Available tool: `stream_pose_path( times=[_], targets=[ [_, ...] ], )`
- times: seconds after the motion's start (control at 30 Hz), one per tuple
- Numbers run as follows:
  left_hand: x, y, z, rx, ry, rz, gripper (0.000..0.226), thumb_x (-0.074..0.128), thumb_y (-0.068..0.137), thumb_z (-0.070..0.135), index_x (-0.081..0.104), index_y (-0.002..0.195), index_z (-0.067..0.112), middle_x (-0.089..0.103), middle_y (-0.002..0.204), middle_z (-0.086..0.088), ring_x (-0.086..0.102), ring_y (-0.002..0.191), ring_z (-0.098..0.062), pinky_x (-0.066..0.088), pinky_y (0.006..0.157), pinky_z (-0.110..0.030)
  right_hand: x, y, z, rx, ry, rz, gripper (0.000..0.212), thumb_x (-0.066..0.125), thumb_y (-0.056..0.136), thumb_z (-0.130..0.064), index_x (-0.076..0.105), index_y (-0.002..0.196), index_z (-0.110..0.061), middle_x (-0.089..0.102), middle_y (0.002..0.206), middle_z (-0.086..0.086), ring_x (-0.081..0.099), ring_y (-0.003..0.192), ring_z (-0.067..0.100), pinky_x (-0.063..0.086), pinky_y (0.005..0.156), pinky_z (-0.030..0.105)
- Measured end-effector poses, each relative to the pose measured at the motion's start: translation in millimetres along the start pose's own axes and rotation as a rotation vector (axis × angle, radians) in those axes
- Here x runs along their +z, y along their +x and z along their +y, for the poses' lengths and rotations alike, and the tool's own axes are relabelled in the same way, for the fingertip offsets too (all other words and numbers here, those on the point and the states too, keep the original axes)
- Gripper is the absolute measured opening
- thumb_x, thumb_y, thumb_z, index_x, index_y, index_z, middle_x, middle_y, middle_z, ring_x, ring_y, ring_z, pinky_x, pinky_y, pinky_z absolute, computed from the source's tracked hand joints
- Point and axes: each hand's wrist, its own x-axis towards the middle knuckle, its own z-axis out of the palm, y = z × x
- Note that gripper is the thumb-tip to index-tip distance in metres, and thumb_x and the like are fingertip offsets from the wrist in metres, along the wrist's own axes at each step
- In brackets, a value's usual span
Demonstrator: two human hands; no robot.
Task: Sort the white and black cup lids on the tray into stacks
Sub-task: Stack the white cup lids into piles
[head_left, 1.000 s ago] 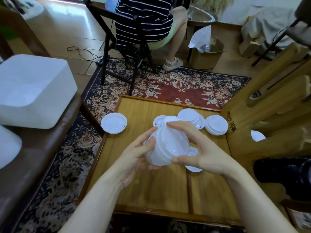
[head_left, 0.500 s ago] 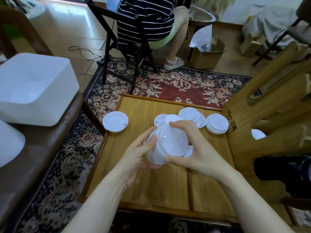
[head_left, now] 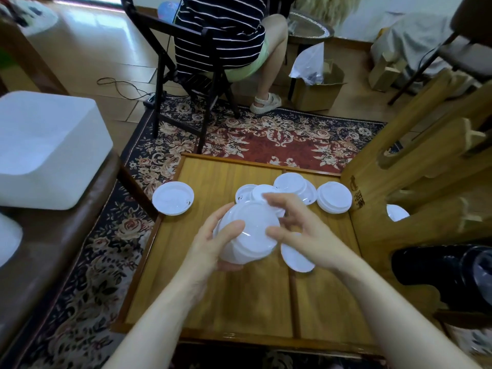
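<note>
Left hand (head_left: 213, 246) cups a tilted stack of white plastic cup lids (head_left: 247, 233) from below and the side, thumb lying across its top face, fingers curled round the underside. Right hand (head_left: 300, 230) pinches the stack's rim at 3 o'clock, thumb on the top edge, fingers arched over the far side. Stack is held above the middle of the wooden tray surface (head_left: 213, 302).

Loose white lids on the tray: one single lid (head_left: 173, 198) overhanging the rim at 10 o'clock, an overlapping cluster (head_left: 290, 183) at 12 o'clock, a short pile (head_left: 334, 197) at 2 o'clock, one flat lid (head_left: 296, 258) under the right wrist.

Patterned red rug (head_left: 266, 139) beyond the tray.
</note>
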Motion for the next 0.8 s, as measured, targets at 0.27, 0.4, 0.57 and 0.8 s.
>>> stream_pose_path(
  times=[0.27,0.4,0.57,0.8],
  targets=[
    [-9.8,1.9,-0.8,-0.03,-0.077,0.029,0.077,0.075,0.054,0.062,0.064,0.126,0.039,0.066,0.129,0.004,0.064,0.118,-0.03,0.061,0.078,-0.052,-106.0,60.9,98.5,0.445,-0.613,0.386,0.072,0.065,0.091,-0.025,0.027,0.15,-0.01,0.031,0.151,0.015,0.025,0.141,0.031,0.03,0.11,0.046],
    [-9.6,3.5,-2.5,-0.059,-0.084,0.008,0.077,0.074,0.054,0.062,0.065,0.126,0.038,0.067,0.128,0.003,0.063,0.118,-0.03,0.061,0.075,-0.049,-118.2,69.1,127.1,0.568,-0.831,0.255,0.083,0.063,0.091,-0.036,0.017,0.152,-0.006,0.027,0.154,0.015,0.018,0.143,0.034,0.03,0.109,0.047],
    [-6.0,6.4,-2.5,-0.068,-0.058,-0.027,0.076,0.076,0.054,0.06,0.064,0.127,0.04,0.066,0.128,0.004,0.063,0.118,-0.027,0.06,0.071,-0.043,-110.1,63.8,131.2,0.606,-1.013,0.255,0.078,0.063,0.083,-0.055,0.036,0.143,-0.013,0.044,0.139,0.014,0.037,0.127,0.034,0.036,0.101,0.041],
    [-2.3,7.7,-1.8,-0.053,-0.067,-0.017,0.076,0.077,0.053,0.059,0.064,0.126,0.045,0.068,0.125,0.01,0.065,0.115,-0.024,0.06,0.07,-0.042,-93.9,37.3,84.7,0.483,-0.756,0.383,0.082,0.078,0.077,-0.039,0.035,0.143,-0.013,0.035,0.139,0.011,0.04,0.127,0.034,0.041,0.095,0.046]
  ],
)
